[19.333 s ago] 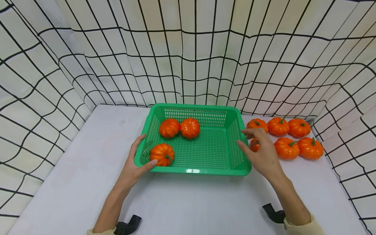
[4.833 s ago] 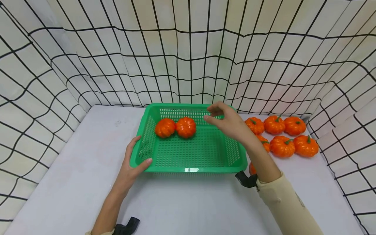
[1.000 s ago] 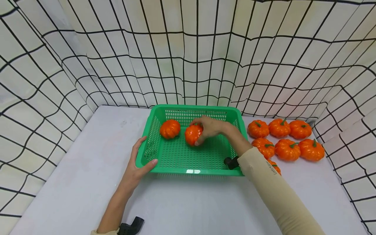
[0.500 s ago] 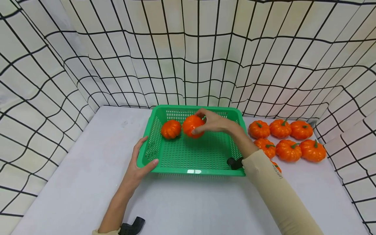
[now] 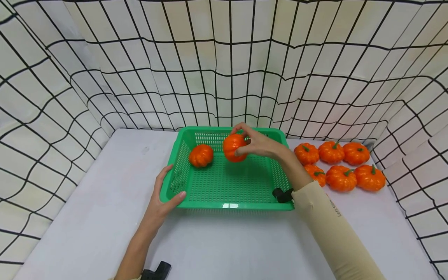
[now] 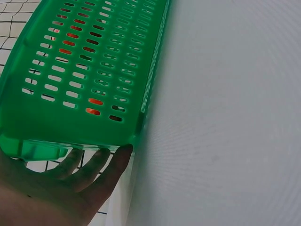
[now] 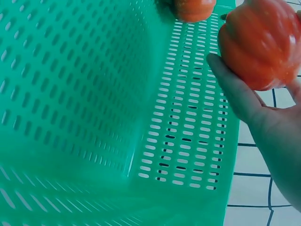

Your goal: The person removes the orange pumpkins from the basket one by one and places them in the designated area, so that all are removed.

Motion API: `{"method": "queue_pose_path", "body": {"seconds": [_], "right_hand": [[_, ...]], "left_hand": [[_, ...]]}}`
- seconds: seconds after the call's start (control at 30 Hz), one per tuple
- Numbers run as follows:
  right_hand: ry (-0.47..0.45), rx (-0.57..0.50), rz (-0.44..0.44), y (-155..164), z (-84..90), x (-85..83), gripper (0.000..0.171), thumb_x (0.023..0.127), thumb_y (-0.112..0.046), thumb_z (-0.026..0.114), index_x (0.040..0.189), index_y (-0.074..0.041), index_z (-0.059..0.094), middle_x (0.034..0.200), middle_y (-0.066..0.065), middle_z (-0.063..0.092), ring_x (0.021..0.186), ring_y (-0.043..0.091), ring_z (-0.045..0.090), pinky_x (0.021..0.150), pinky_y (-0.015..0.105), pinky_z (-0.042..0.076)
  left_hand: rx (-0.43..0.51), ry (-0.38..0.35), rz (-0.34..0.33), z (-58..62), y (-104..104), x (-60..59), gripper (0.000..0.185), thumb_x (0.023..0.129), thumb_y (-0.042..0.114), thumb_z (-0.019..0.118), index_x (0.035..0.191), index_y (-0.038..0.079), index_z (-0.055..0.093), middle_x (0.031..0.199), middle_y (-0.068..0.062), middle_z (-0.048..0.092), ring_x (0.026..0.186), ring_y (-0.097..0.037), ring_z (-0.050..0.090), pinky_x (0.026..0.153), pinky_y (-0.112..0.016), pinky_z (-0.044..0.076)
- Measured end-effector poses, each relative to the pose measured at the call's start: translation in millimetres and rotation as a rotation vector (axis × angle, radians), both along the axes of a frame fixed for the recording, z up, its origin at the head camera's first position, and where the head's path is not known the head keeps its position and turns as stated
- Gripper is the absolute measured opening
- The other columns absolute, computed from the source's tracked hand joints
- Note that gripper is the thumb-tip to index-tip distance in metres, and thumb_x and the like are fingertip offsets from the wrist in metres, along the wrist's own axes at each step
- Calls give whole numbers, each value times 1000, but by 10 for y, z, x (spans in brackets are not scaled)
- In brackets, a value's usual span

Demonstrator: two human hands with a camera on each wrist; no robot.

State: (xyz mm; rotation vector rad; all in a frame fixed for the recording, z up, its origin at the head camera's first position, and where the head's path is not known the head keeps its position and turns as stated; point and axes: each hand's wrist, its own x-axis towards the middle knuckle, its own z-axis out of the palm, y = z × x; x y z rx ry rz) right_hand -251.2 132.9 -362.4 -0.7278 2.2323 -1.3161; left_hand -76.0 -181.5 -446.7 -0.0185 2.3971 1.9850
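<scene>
A green plastic basket (image 5: 227, 205) with slotted walls stands on the white table. My left hand (image 5: 159, 202) holds its near left corner, thumb at the front rim and fingers along the left side; in the left wrist view the fingertips touch the outside of the basket (image 6: 70, 120). My right hand (image 5: 257, 144) grips a small orange pumpkin (image 5: 232, 147) between thumb and fingers, raised above the basket floor. The right wrist view shows this pumpkin (image 7: 258, 44) close up, stem side hidden. Another pumpkin (image 5: 201, 155) lies in the basket's back left part, apart from the held one.
Several orange pumpkins (image 5: 341, 178) sit in rows on the table right of the basket, some partly behind my right forearm. White walls with black netting (image 5: 231, 77) enclose the table (image 5: 105, 202) at the back and sides.
A pumpkin that lay in the basket's left front is gone from there. My right hand has lifted the right one of the remaining two upward. My left hand stays at the corner.
</scene>
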Motion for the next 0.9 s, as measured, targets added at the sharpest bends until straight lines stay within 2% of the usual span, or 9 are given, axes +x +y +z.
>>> {"method": "queue_pose_path", "body": {"seconds": [0.1, 0.17, 0.3, 0.4, 0.63, 0.9], "right_hand": [[-14, -21, -28, -9, 23, 4, 58, 84, -19, 73, 132, -22, 39, 128, 19, 52, 110, 37, 62, 90, 45, 57], [-10, -19, -38, -6, 40, 4, 59, 85, -21, 72, 134, -22, 39, 128, 19, 51, 110, 36, 62, 91, 45, 57], [13, 2, -48, 27, 90, 9, 61, 89, -26, 70, 146, -31, 46, 134, 13, 55, 114, 32, 60, 96, 49, 54], [34, -8, -65, 58, 136, 9, 59, 90, -27, 69, 145, -36, 51, 135, 9, 58, 115, 31, 59, 98, 54, 53], [65, -96, -86, 122, 242, 13, 55, 86, -24, 71, 134, -22, 44, 127, 16, 62, 109, 34, 64, 96, 47, 48], [84, -164, -111, 238, 379, 81, 58, 82, -6, 72, 127, -14, 37, 141, 14, 50, 123, 34, 59, 98, 44, 54]], "left_hand": [[-3, 2, 2, 4, -5, 0, 84, 98, 21, 66, 164, 41, 18, 173, -2, 12, 153, -34, 25, 117, -58, 26], [-1, 0, 1, 5, -7, 1, 84, 98, 21, 66, 164, 42, 18, 173, -2, 12, 153, -33, 25, 117, -57, 27], [2, -4, -1, 4, -6, 8, 83, 99, 21, 65, 164, 41, 18, 173, -2, 12, 153, -33, 25, 117, -56, 27], [2, -3, -2, -2, -4, 9, 83, 99, 21, 65, 164, 41, 18, 173, -2, 12, 153, -34, 25, 117, -57, 28], [-2, 2, 2, -16, -6, -1, 83, 98, 21, 65, 164, 41, 18, 174, -2, 12, 153, -34, 25, 118, -59, 27], [-2, 6, 0, -23, -4, -13, 84, 98, 20, 65, 164, 40, 18, 174, -3, 11, 154, -36, 23, 119, -62, 25]]}}
